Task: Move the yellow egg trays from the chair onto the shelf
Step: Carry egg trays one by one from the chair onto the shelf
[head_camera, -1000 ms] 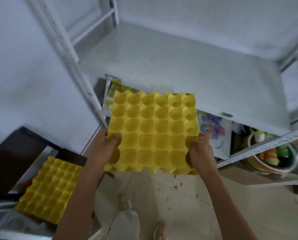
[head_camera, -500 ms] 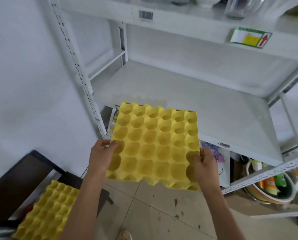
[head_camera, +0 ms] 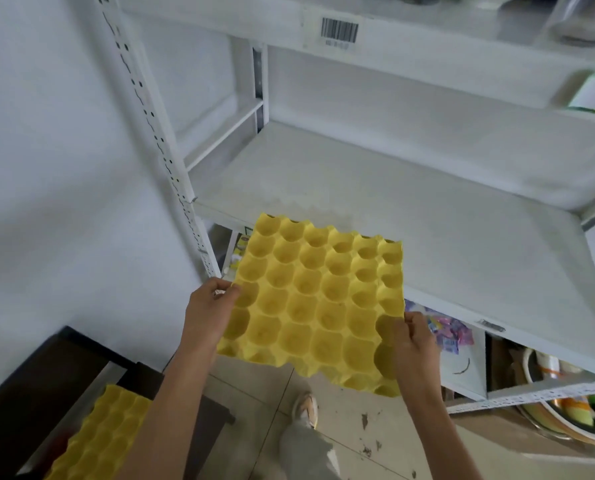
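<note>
Both forearms reach forward, the left hand [head_camera: 209, 317] and right hand [head_camera: 414, 344] each pinching a side edge of one yellow egg tray [head_camera: 315, 301] held level between them. Below the left hand, a second tray [head_camera: 98, 441] lies on the dark chair [head_camera: 26, 386]. Beyond both hands, the white shelf [head_camera: 375, 202] lies just under the held tray's far edge.

- We see the left hand [head_camera: 209, 313] raised on an outstretched forearm, fingers pinched closed, thumb on top.
- We see the right hand [head_camera: 414, 344] level with it, likewise pinched closed, forearm outstretched.
</note>
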Demonstrator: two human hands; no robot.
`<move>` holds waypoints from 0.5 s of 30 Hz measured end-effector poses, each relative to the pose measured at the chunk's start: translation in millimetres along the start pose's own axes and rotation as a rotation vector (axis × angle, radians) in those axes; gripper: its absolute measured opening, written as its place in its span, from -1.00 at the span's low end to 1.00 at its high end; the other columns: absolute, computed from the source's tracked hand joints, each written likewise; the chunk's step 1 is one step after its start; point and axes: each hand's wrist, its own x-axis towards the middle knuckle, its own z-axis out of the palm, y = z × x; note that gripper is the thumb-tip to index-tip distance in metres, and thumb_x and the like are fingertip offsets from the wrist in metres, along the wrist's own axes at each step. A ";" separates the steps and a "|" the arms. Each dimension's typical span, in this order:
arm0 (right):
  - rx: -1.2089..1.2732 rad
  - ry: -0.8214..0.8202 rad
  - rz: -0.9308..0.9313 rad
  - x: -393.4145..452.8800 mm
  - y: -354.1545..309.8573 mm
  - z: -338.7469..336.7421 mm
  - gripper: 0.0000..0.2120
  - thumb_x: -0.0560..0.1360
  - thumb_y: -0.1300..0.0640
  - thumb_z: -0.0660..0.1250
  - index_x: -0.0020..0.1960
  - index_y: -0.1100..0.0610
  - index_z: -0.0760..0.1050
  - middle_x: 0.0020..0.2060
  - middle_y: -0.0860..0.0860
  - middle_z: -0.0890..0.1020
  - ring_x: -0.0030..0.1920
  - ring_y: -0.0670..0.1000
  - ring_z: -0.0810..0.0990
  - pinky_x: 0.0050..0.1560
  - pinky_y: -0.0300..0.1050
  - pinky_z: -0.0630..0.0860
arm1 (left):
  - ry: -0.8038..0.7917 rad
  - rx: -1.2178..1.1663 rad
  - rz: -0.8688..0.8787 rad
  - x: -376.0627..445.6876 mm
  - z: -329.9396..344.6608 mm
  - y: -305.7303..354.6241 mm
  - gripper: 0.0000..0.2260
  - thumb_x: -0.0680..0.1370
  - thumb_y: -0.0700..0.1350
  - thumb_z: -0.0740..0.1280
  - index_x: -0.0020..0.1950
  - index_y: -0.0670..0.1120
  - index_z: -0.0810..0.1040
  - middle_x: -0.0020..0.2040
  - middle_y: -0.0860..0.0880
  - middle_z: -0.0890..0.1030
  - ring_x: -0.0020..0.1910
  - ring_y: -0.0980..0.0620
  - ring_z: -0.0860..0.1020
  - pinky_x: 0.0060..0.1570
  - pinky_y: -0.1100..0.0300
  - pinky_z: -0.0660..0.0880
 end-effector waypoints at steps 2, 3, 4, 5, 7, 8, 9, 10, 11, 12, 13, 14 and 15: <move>0.016 0.006 0.008 20.5 -3.3 14.0 -0.85 0.61 0.11 0.20 -0.13 0.07 0.43 -0.25 0.04 0.58 -0.26 0.06 0.48 -0.28 -0.04 0.39 | 0.001 -0.002 0.011 19.6 4.7 7.5 -0.93 0.49 0.04 0.40 -0.12 0.07 0.61 -0.08 0.06 0.66 -0.05 0.02 0.61 -0.12 0.07 0.50; 0.019 0.008 0.007 31.8 -5.1 21.3 -0.85 0.62 0.09 0.19 -0.12 0.04 0.43 -0.25 0.03 0.58 -0.26 0.04 0.48 -0.28 -0.04 0.39 | 0.009 -0.001 0.016 30.0 7.5 11.5 -0.94 0.49 0.04 0.40 -0.12 0.08 0.61 -0.09 0.08 0.66 -0.06 0.03 0.61 -0.12 0.07 0.51; 0.021 0.009 0.006 44.2 -7.1 29.2 -0.84 0.63 0.07 0.18 -0.12 0.02 0.43 -0.25 0.03 0.58 -0.27 0.01 0.48 -0.29 -0.05 0.39 | 0.018 0.009 0.024 41.5 9.9 15.5 -0.94 0.50 0.04 0.39 -0.11 0.09 0.61 -0.09 0.09 0.66 -0.05 0.04 0.61 -0.10 0.06 0.52; 0.027 0.012 0.008 56.2 -9.6 37.4 -0.83 0.63 0.05 0.17 -0.12 0.00 0.43 -0.26 0.02 0.57 -0.30 -0.01 0.47 -0.31 -0.07 0.39 | 0.025 0.031 0.035 53.5 12.3 20.0 -0.93 0.51 0.05 0.38 -0.09 0.09 0.61 -0.09 0.10 0.66 -0.04 0.04 0.61 -0.07 0.04 0.53; 0.036 0.014 0.030 80.2 -14.4 54.3 -0.80 0.63 0.00 0.15 -0.13 -0.01 0.44 -0.30 -0.03 0.55 -0.33 -0.05 0.44 -0.33 -0.09 0.39 | 0.039 0.092 0.059 79.1 16.9 29.6 -0.90 0.51 0.06 0.36 -0.05 0.10 0.62 -0.10 0.12 0.65 -0.03 0.05 0.60 -0.03 0.01 0.55; 0.035 0.013 0.045 92.3 -15.9 62.3 -0.79 0.63 -0.01 0.14 -0.14 0.00 0.43 -0.31 -0.05 0.54 -0.33 -0.05 0.44 -0.32 -0.08 0.39 | 0.046 0.114 0.067 92.4 19.1 33.4 -0.90 0.50 0.07 0.36 -0.06 0.10 0.63 -0.12 0.14 0.65 -0.04 0.07 0.60 -0.04 0.03 0.55; 0.029 0.013 0.055 104.9 -17.6 70.5 -0.78 0.62 -0.01 0.14 -0.16 0.00 0.43 -0.33 -0.06 0.52 -0.32 -0.04 0.43 -0.32 -0.08 0.38 | 0.050 0.127 0.077 106.3 21.4 37.4 -0.91 0.49 0.07 0.36 -0.08 0.12 0.63 -0.14 0.15 0.65 -0.06 0.09 0.60 -0.07 0.04 0.54; 0.016 0.015 0.062 117.0 -19.7 78.3 -0.77 0.62 -0.02 0.13 -0.18 0.00 0.42 -0.34 -0.07 0.51 -0.32 -0.02 0.43 -0.31 -0.08 0.38 | 0.054 0.141 0.088 119.9 23.7 41.0 -0.93 0.50 0.06 0.37 -0.10 0.13 0.63 -0.16 0.15 0.65 -0.07 0.10 0.60 -0.10 0.06 0.53; 0.001 0.016 0.065 127.8 -22.8 85.6 -0.76 0.61 -0.03 0.12 -0.20 -0.01 0.41 -0.33 -0.06 0.52 -0.31 -0.01 0.43 -0.31 -0.07 0.38 | 0.059 0.160 0.100 132.3 26.0 44.7 -0.94 0.50 0.06 0.37 -0.13 0.14 0.63 -0.17 0.16 0.65 -0.08 0.12 0.60 -0.13 0.09 0.51; -0.011 0.016 0.061 137.9 -26.5 93.9 -0.75 0.60 -0.05 0.11 -0.19 -0.01 0.42 -0.30 -0.04 0.54 -0.28 0.01 0.45 -0.29 -0.05 0.40 | 0.064 0.179 0.115 144.0 27.6 48.9 -0.93 0.52 0.05 0.37 -0.16 0.16 0.62 -0.17 0.17 0.65 -0.09 0.14 0.59 -0.15 0.12 0.48; -0.020 0.022 0.060 147.2 -30.1 103.0 -0.74 0.60 -0.07 0.10 -0.17 -0.01 0.44 -0.24 -0.01 0.57 -0.24 0.04 0.49 -0.26 -0.02 0.42 | 0.067 0.197 0.130 155.8 28.4 53.1 -0.89 0.54 0.04 0.36 -0.18 0.19 0.60 -0.16 0.20 0.64 -0.09 0.19 0.58 -0.15 0.14 0.46; -0.028 0.038 0.063 155.6 -33.2 110.9 -0.73 0.60 -0.08 0.09 -0.15 0.00 0.45 -0.20 0.02 0.58 -0.20 0.07 0.51 -0.23 0.01 0.45 | 0.065 0.211 0.136 167.3 29.1 56.5 -0.87 0.55 0.05 0.36 -0.19 0.21 0.60 -0.15 0.22 0.63 -0.09 0.23 0.57 -0.13 0.14 0.45; -0.035 0.056 0.067 163.7 -36.8 116.7 -0.72 0.61 -0.08 0.09 -0.15 0.01 0.46 -0.18 0.04 0.57 -0.17 0.09 0.52 -0.21 0.03 0.46 | 0.059 0.218 0.132 178.0 30.3 59.1 -0.88 0.56 0.06 0.35 -0.18 0.22 0.60 -0.14 0.24 0.63 -0.08 0.25 0.56 -0.10 0.13 0.46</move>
